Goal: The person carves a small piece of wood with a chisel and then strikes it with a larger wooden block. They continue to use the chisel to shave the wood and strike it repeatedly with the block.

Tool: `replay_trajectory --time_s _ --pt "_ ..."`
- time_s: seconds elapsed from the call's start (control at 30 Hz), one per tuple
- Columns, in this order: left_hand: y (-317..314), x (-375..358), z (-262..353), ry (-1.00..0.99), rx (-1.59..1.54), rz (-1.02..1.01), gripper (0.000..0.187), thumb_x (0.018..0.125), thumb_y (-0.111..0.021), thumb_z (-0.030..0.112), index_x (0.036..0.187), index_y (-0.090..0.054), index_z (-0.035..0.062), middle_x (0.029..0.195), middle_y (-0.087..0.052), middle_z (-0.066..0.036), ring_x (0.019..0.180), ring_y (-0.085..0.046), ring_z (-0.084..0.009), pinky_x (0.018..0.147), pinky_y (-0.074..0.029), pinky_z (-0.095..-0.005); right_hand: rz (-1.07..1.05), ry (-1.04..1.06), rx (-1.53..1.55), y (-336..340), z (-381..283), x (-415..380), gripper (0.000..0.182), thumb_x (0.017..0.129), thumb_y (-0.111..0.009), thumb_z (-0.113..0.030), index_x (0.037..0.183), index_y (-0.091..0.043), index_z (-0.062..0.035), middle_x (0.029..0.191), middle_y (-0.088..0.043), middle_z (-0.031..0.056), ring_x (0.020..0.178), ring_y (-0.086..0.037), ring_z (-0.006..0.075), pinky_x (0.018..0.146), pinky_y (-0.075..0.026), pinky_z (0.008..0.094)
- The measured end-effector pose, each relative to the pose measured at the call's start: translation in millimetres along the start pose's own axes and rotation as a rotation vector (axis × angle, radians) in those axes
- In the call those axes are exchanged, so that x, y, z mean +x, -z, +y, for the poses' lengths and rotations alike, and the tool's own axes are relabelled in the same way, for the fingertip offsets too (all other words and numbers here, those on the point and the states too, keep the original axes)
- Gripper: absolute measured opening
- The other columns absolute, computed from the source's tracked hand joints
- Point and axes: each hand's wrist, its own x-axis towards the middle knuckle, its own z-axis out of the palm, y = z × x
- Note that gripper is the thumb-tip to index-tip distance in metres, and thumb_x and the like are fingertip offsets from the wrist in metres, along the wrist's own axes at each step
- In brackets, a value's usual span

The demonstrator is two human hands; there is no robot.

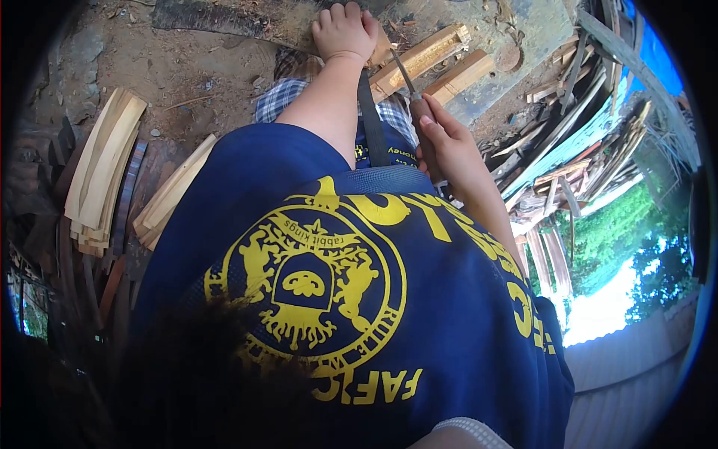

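My left hand (pixel 344 31) is closed, its fingers curled over a brown wood piece (pixel 381 49) that shows only in part at its side. In my right hand (pixel 451 142) is a wooden-handled tool (pixel 419 120) with a narrow metal blade. The fingers wrap the handle, and the blade points toward the wood beside my left hand. Just past the blade lies a wooden block (pixel 428 58) with a hollowed upper face. Beside it rests a plain wooden block (pixel 464 76). Both lie on a worn grey surface (pixel 535 45).
Curved pale wood slats (pixel 105 165) are stacked on the left, with more slats (pixel 173 191) nearer my body. A dark worn board (pixel 224 21) lies on the dirt ground (pixel 176 90). On the right are heaped wood scraps (pixel 591 161) and a blue sheet (pixel 658 45).
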Motion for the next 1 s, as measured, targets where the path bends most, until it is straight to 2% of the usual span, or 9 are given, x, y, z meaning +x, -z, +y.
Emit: replay_trajectory --time_s 0.2,0.27,0.4,0.47,0.6,0.7,0.8,0.9,1.0 --pt "-8 -2 -3 0.01 -0.015 -0.001 0.025 0.085 -0.052 0.033 0.087 -0.057 0.0084 0.09 -0.057 -0.012 0.09 -0.055 -0.0327 0.077 -0.043 -0.0485 0.009 -0.009 0.009 -3 -3 -3 0.05 0.099 -0.054 -0.026 0.147 -0.042 -0.0179 0.073 -0.057 0.0047 0.053 -0.054 0.012 0.047 -0.045 0.0248" --pt "-24 -5 -11 -0.059 0.019 0.102 0.022 0.084 -0.055 0.034 0.083 -0.06 0.0123 0.083 -0.06 -0.007 0.085 -0.058 -0.0302 0.074 -0.045 -0.0474 0.014 0.011 -0.007 -2 -5 -5 0.05 0.099 -0.054 -0.025 0.147 -0.042 -0.0181 0.073 -0.056 0.0049 0.053 -0.054 0.012 0.047 -0.045 0.0249" --pt "-25 -5 -11 -0.051 0.017 0.116 0.023 0.084 -0.056 0.035 0.082 -0.06 0.0127 0.083 -0.06 -0.006 0.084 -0.058 -0.0301 0.074 -0.045 -0.0471 0.009 -0.031 -0.031 -4 -10 -5 0.05 0.099 -0.054 -0.025 0.147 -0.041 -0.0181 0.072 -0.055 0.0047 0.052 -0.053 0.012 0.046 -0.045 0.0248" --pt "-26 -5 -11 -0.048 0.015 0.116 0.023 0.084 -0.056 0.035 0.081 -0.06 0.0129 0.083 -0.059 -0.006 0.084 -0.058 -0.0301 0.073 -0.045 -0.0473 0.005 -0.013 -0.021 -4 -5 3 0.053 0.099 -0.051 -0.024 0.149 -0.036 -0.0178 0.069 -0.055 0.0065 0.047 -0.056 0.0147 0.042 -0.047 0.0286" --pt "-28 -5 -12 -0.054 -0.013 0.145 0.023 0.084 -0.056 0.035 0.081 -0.06 0.0129 0.083 -0.06 -0.006 0.084 -0.058 -0.0303 0.073 -0.045 -0.0474 -0.005 -0.016 -0.078 -1 -13 2 0.054 0.098 -0.052 -0.023 0.15 -0.036 -0.0171 0.068 -0.054 0.0062 0.046 -0.055 0.0146 0.042 -0.046 0.0287" --pt "-29 -5 -13 -0.074 -0.003 0.132 0.023 0.085 -0.055 0.035 0.08 -0.06 0.0129 0.083 -0.06 -0.006 0.084 -0.058 -0.0302 0.072 -0.045 -0.0467 -0.037 -0.065 -0.019 8 -28 0 0.052 0.1 -0.05 -0.027 0.149 -0.036 -0.018 0.073 -0.056 0.0058 0.049 -0.052 0.0115 0.041 -0.043 0.0241" --pt "-31 -5 -14 -0.075 0.02 0.165 0.025 0.088 -0.053 0.034 0.08 -0.062 0.0122 0.082 -0.061 -0.006 0.083 -0.059 -0.0298 0.072 -0.046 -0.0453 -0.198 -0.154 0.217 22 -35 3 0.05 0.102 -0.045 -0.03 0.149 -0.032 -0.0201 0.073 -0.052 0.0045 0.049 -0.047 0.0075 0.039 -0.038 0.0184" --pt "-30 -7 -12 -0.022 -0.039 0.104 0.023 0.089 -0.052 0.032 0.082 -0.061 0.0118 0.087 -0.059 -0.007 0.088 -0.056 -0.0295 0.079 -0.042 -0.0452 -0.266 -0.215 0.416 32 -28 10 0.043 0.102 -0.044 -0.029 0.144 -0.037 -0.021 0.077 -0.051 0.0055 0.049 -0.044 0.0071 0.039 -0.038 0.0172" --pt "-28 -5 -12 -0.053 -0.007 0.108 0.023 0.09 -0.052 0.033 0.083 -0.06 0.0126 0.088 -0.059 -0.006 0.089 -0.056 -0.0291 0.077 -0.044 -0.045 -0.239 -0.186 0.442 18 -25 5 0.039 0.103 -0.043 -0.03 0.141 -0.039 -0.0213 0.078 -0.05 0.0064 0.052 -0.045 0.008 0.04 -0.04 0.0176"
